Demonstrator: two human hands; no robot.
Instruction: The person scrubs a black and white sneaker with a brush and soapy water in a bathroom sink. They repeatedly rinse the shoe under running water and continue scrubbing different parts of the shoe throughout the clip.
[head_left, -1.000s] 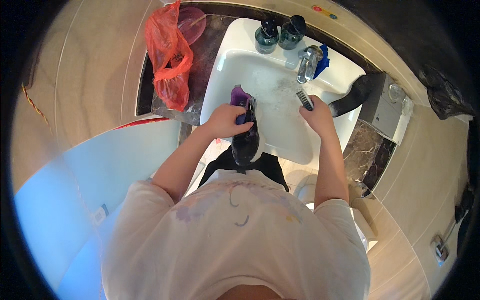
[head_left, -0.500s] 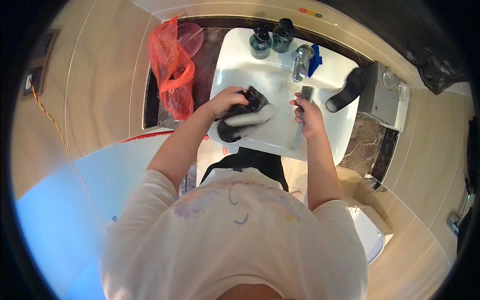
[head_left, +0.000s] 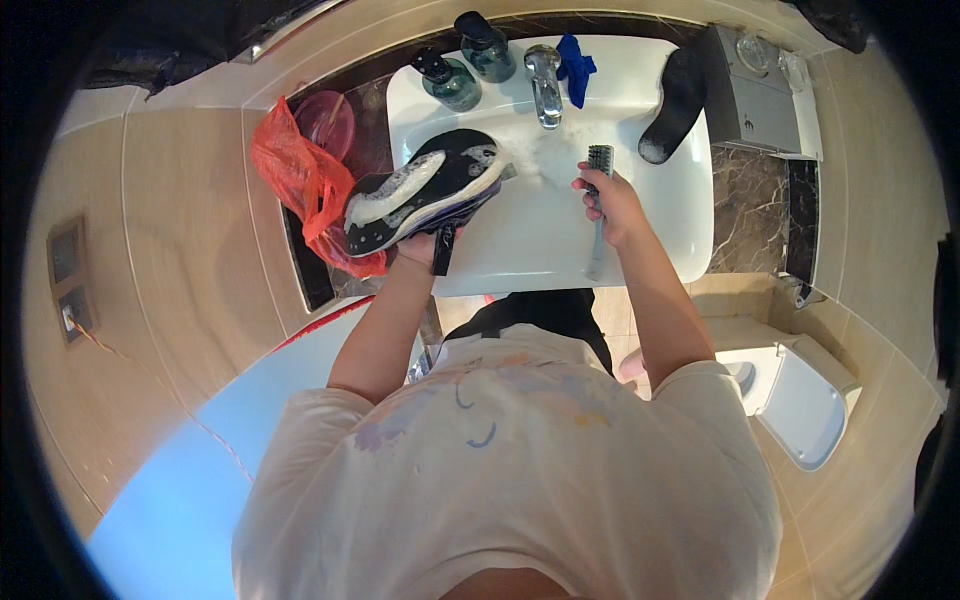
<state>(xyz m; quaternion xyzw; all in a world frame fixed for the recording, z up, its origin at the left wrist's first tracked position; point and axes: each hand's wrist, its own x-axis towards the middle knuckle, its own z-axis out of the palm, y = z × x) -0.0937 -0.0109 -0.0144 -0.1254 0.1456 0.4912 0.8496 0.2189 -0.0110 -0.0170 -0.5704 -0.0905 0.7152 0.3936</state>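
Note:
My left hand (head_left: 416,246) is closed round a black and white shoe (head_left: 460,160) from below, at the left of the white sink (head_left: 520,255). The shoe's sole faces up, with soap foam on it, and a black strap hangs beside my wrist. Most of those fingers are hidden under the shoe. Over the basin's right half, my right hand (head_left: 614,206) grips a grey scrub brush (head_left: 600,156), dark bristles upward, its handle pointing toward me. Shoe and brush are apart. A black insole (head_left: 678,105) with foam at its near end leans on the basin's right side.
At the sink's back stand two green pump bottles (head_left: 455,88), the faucet (head_left: 545,85) and a blue cloth (head_left: 575,70). A red plastic bag (head_left: 305,180) lies left on the dark counter. A grey box (head_left: 755,95) stands at right; a toilet (head_left: 800,400) is behind it.
My left hand has turned the shoe over and moved it left, so its foamy sole now faces up. The right hand still holds the brush at the same side. The whole view has shifted.

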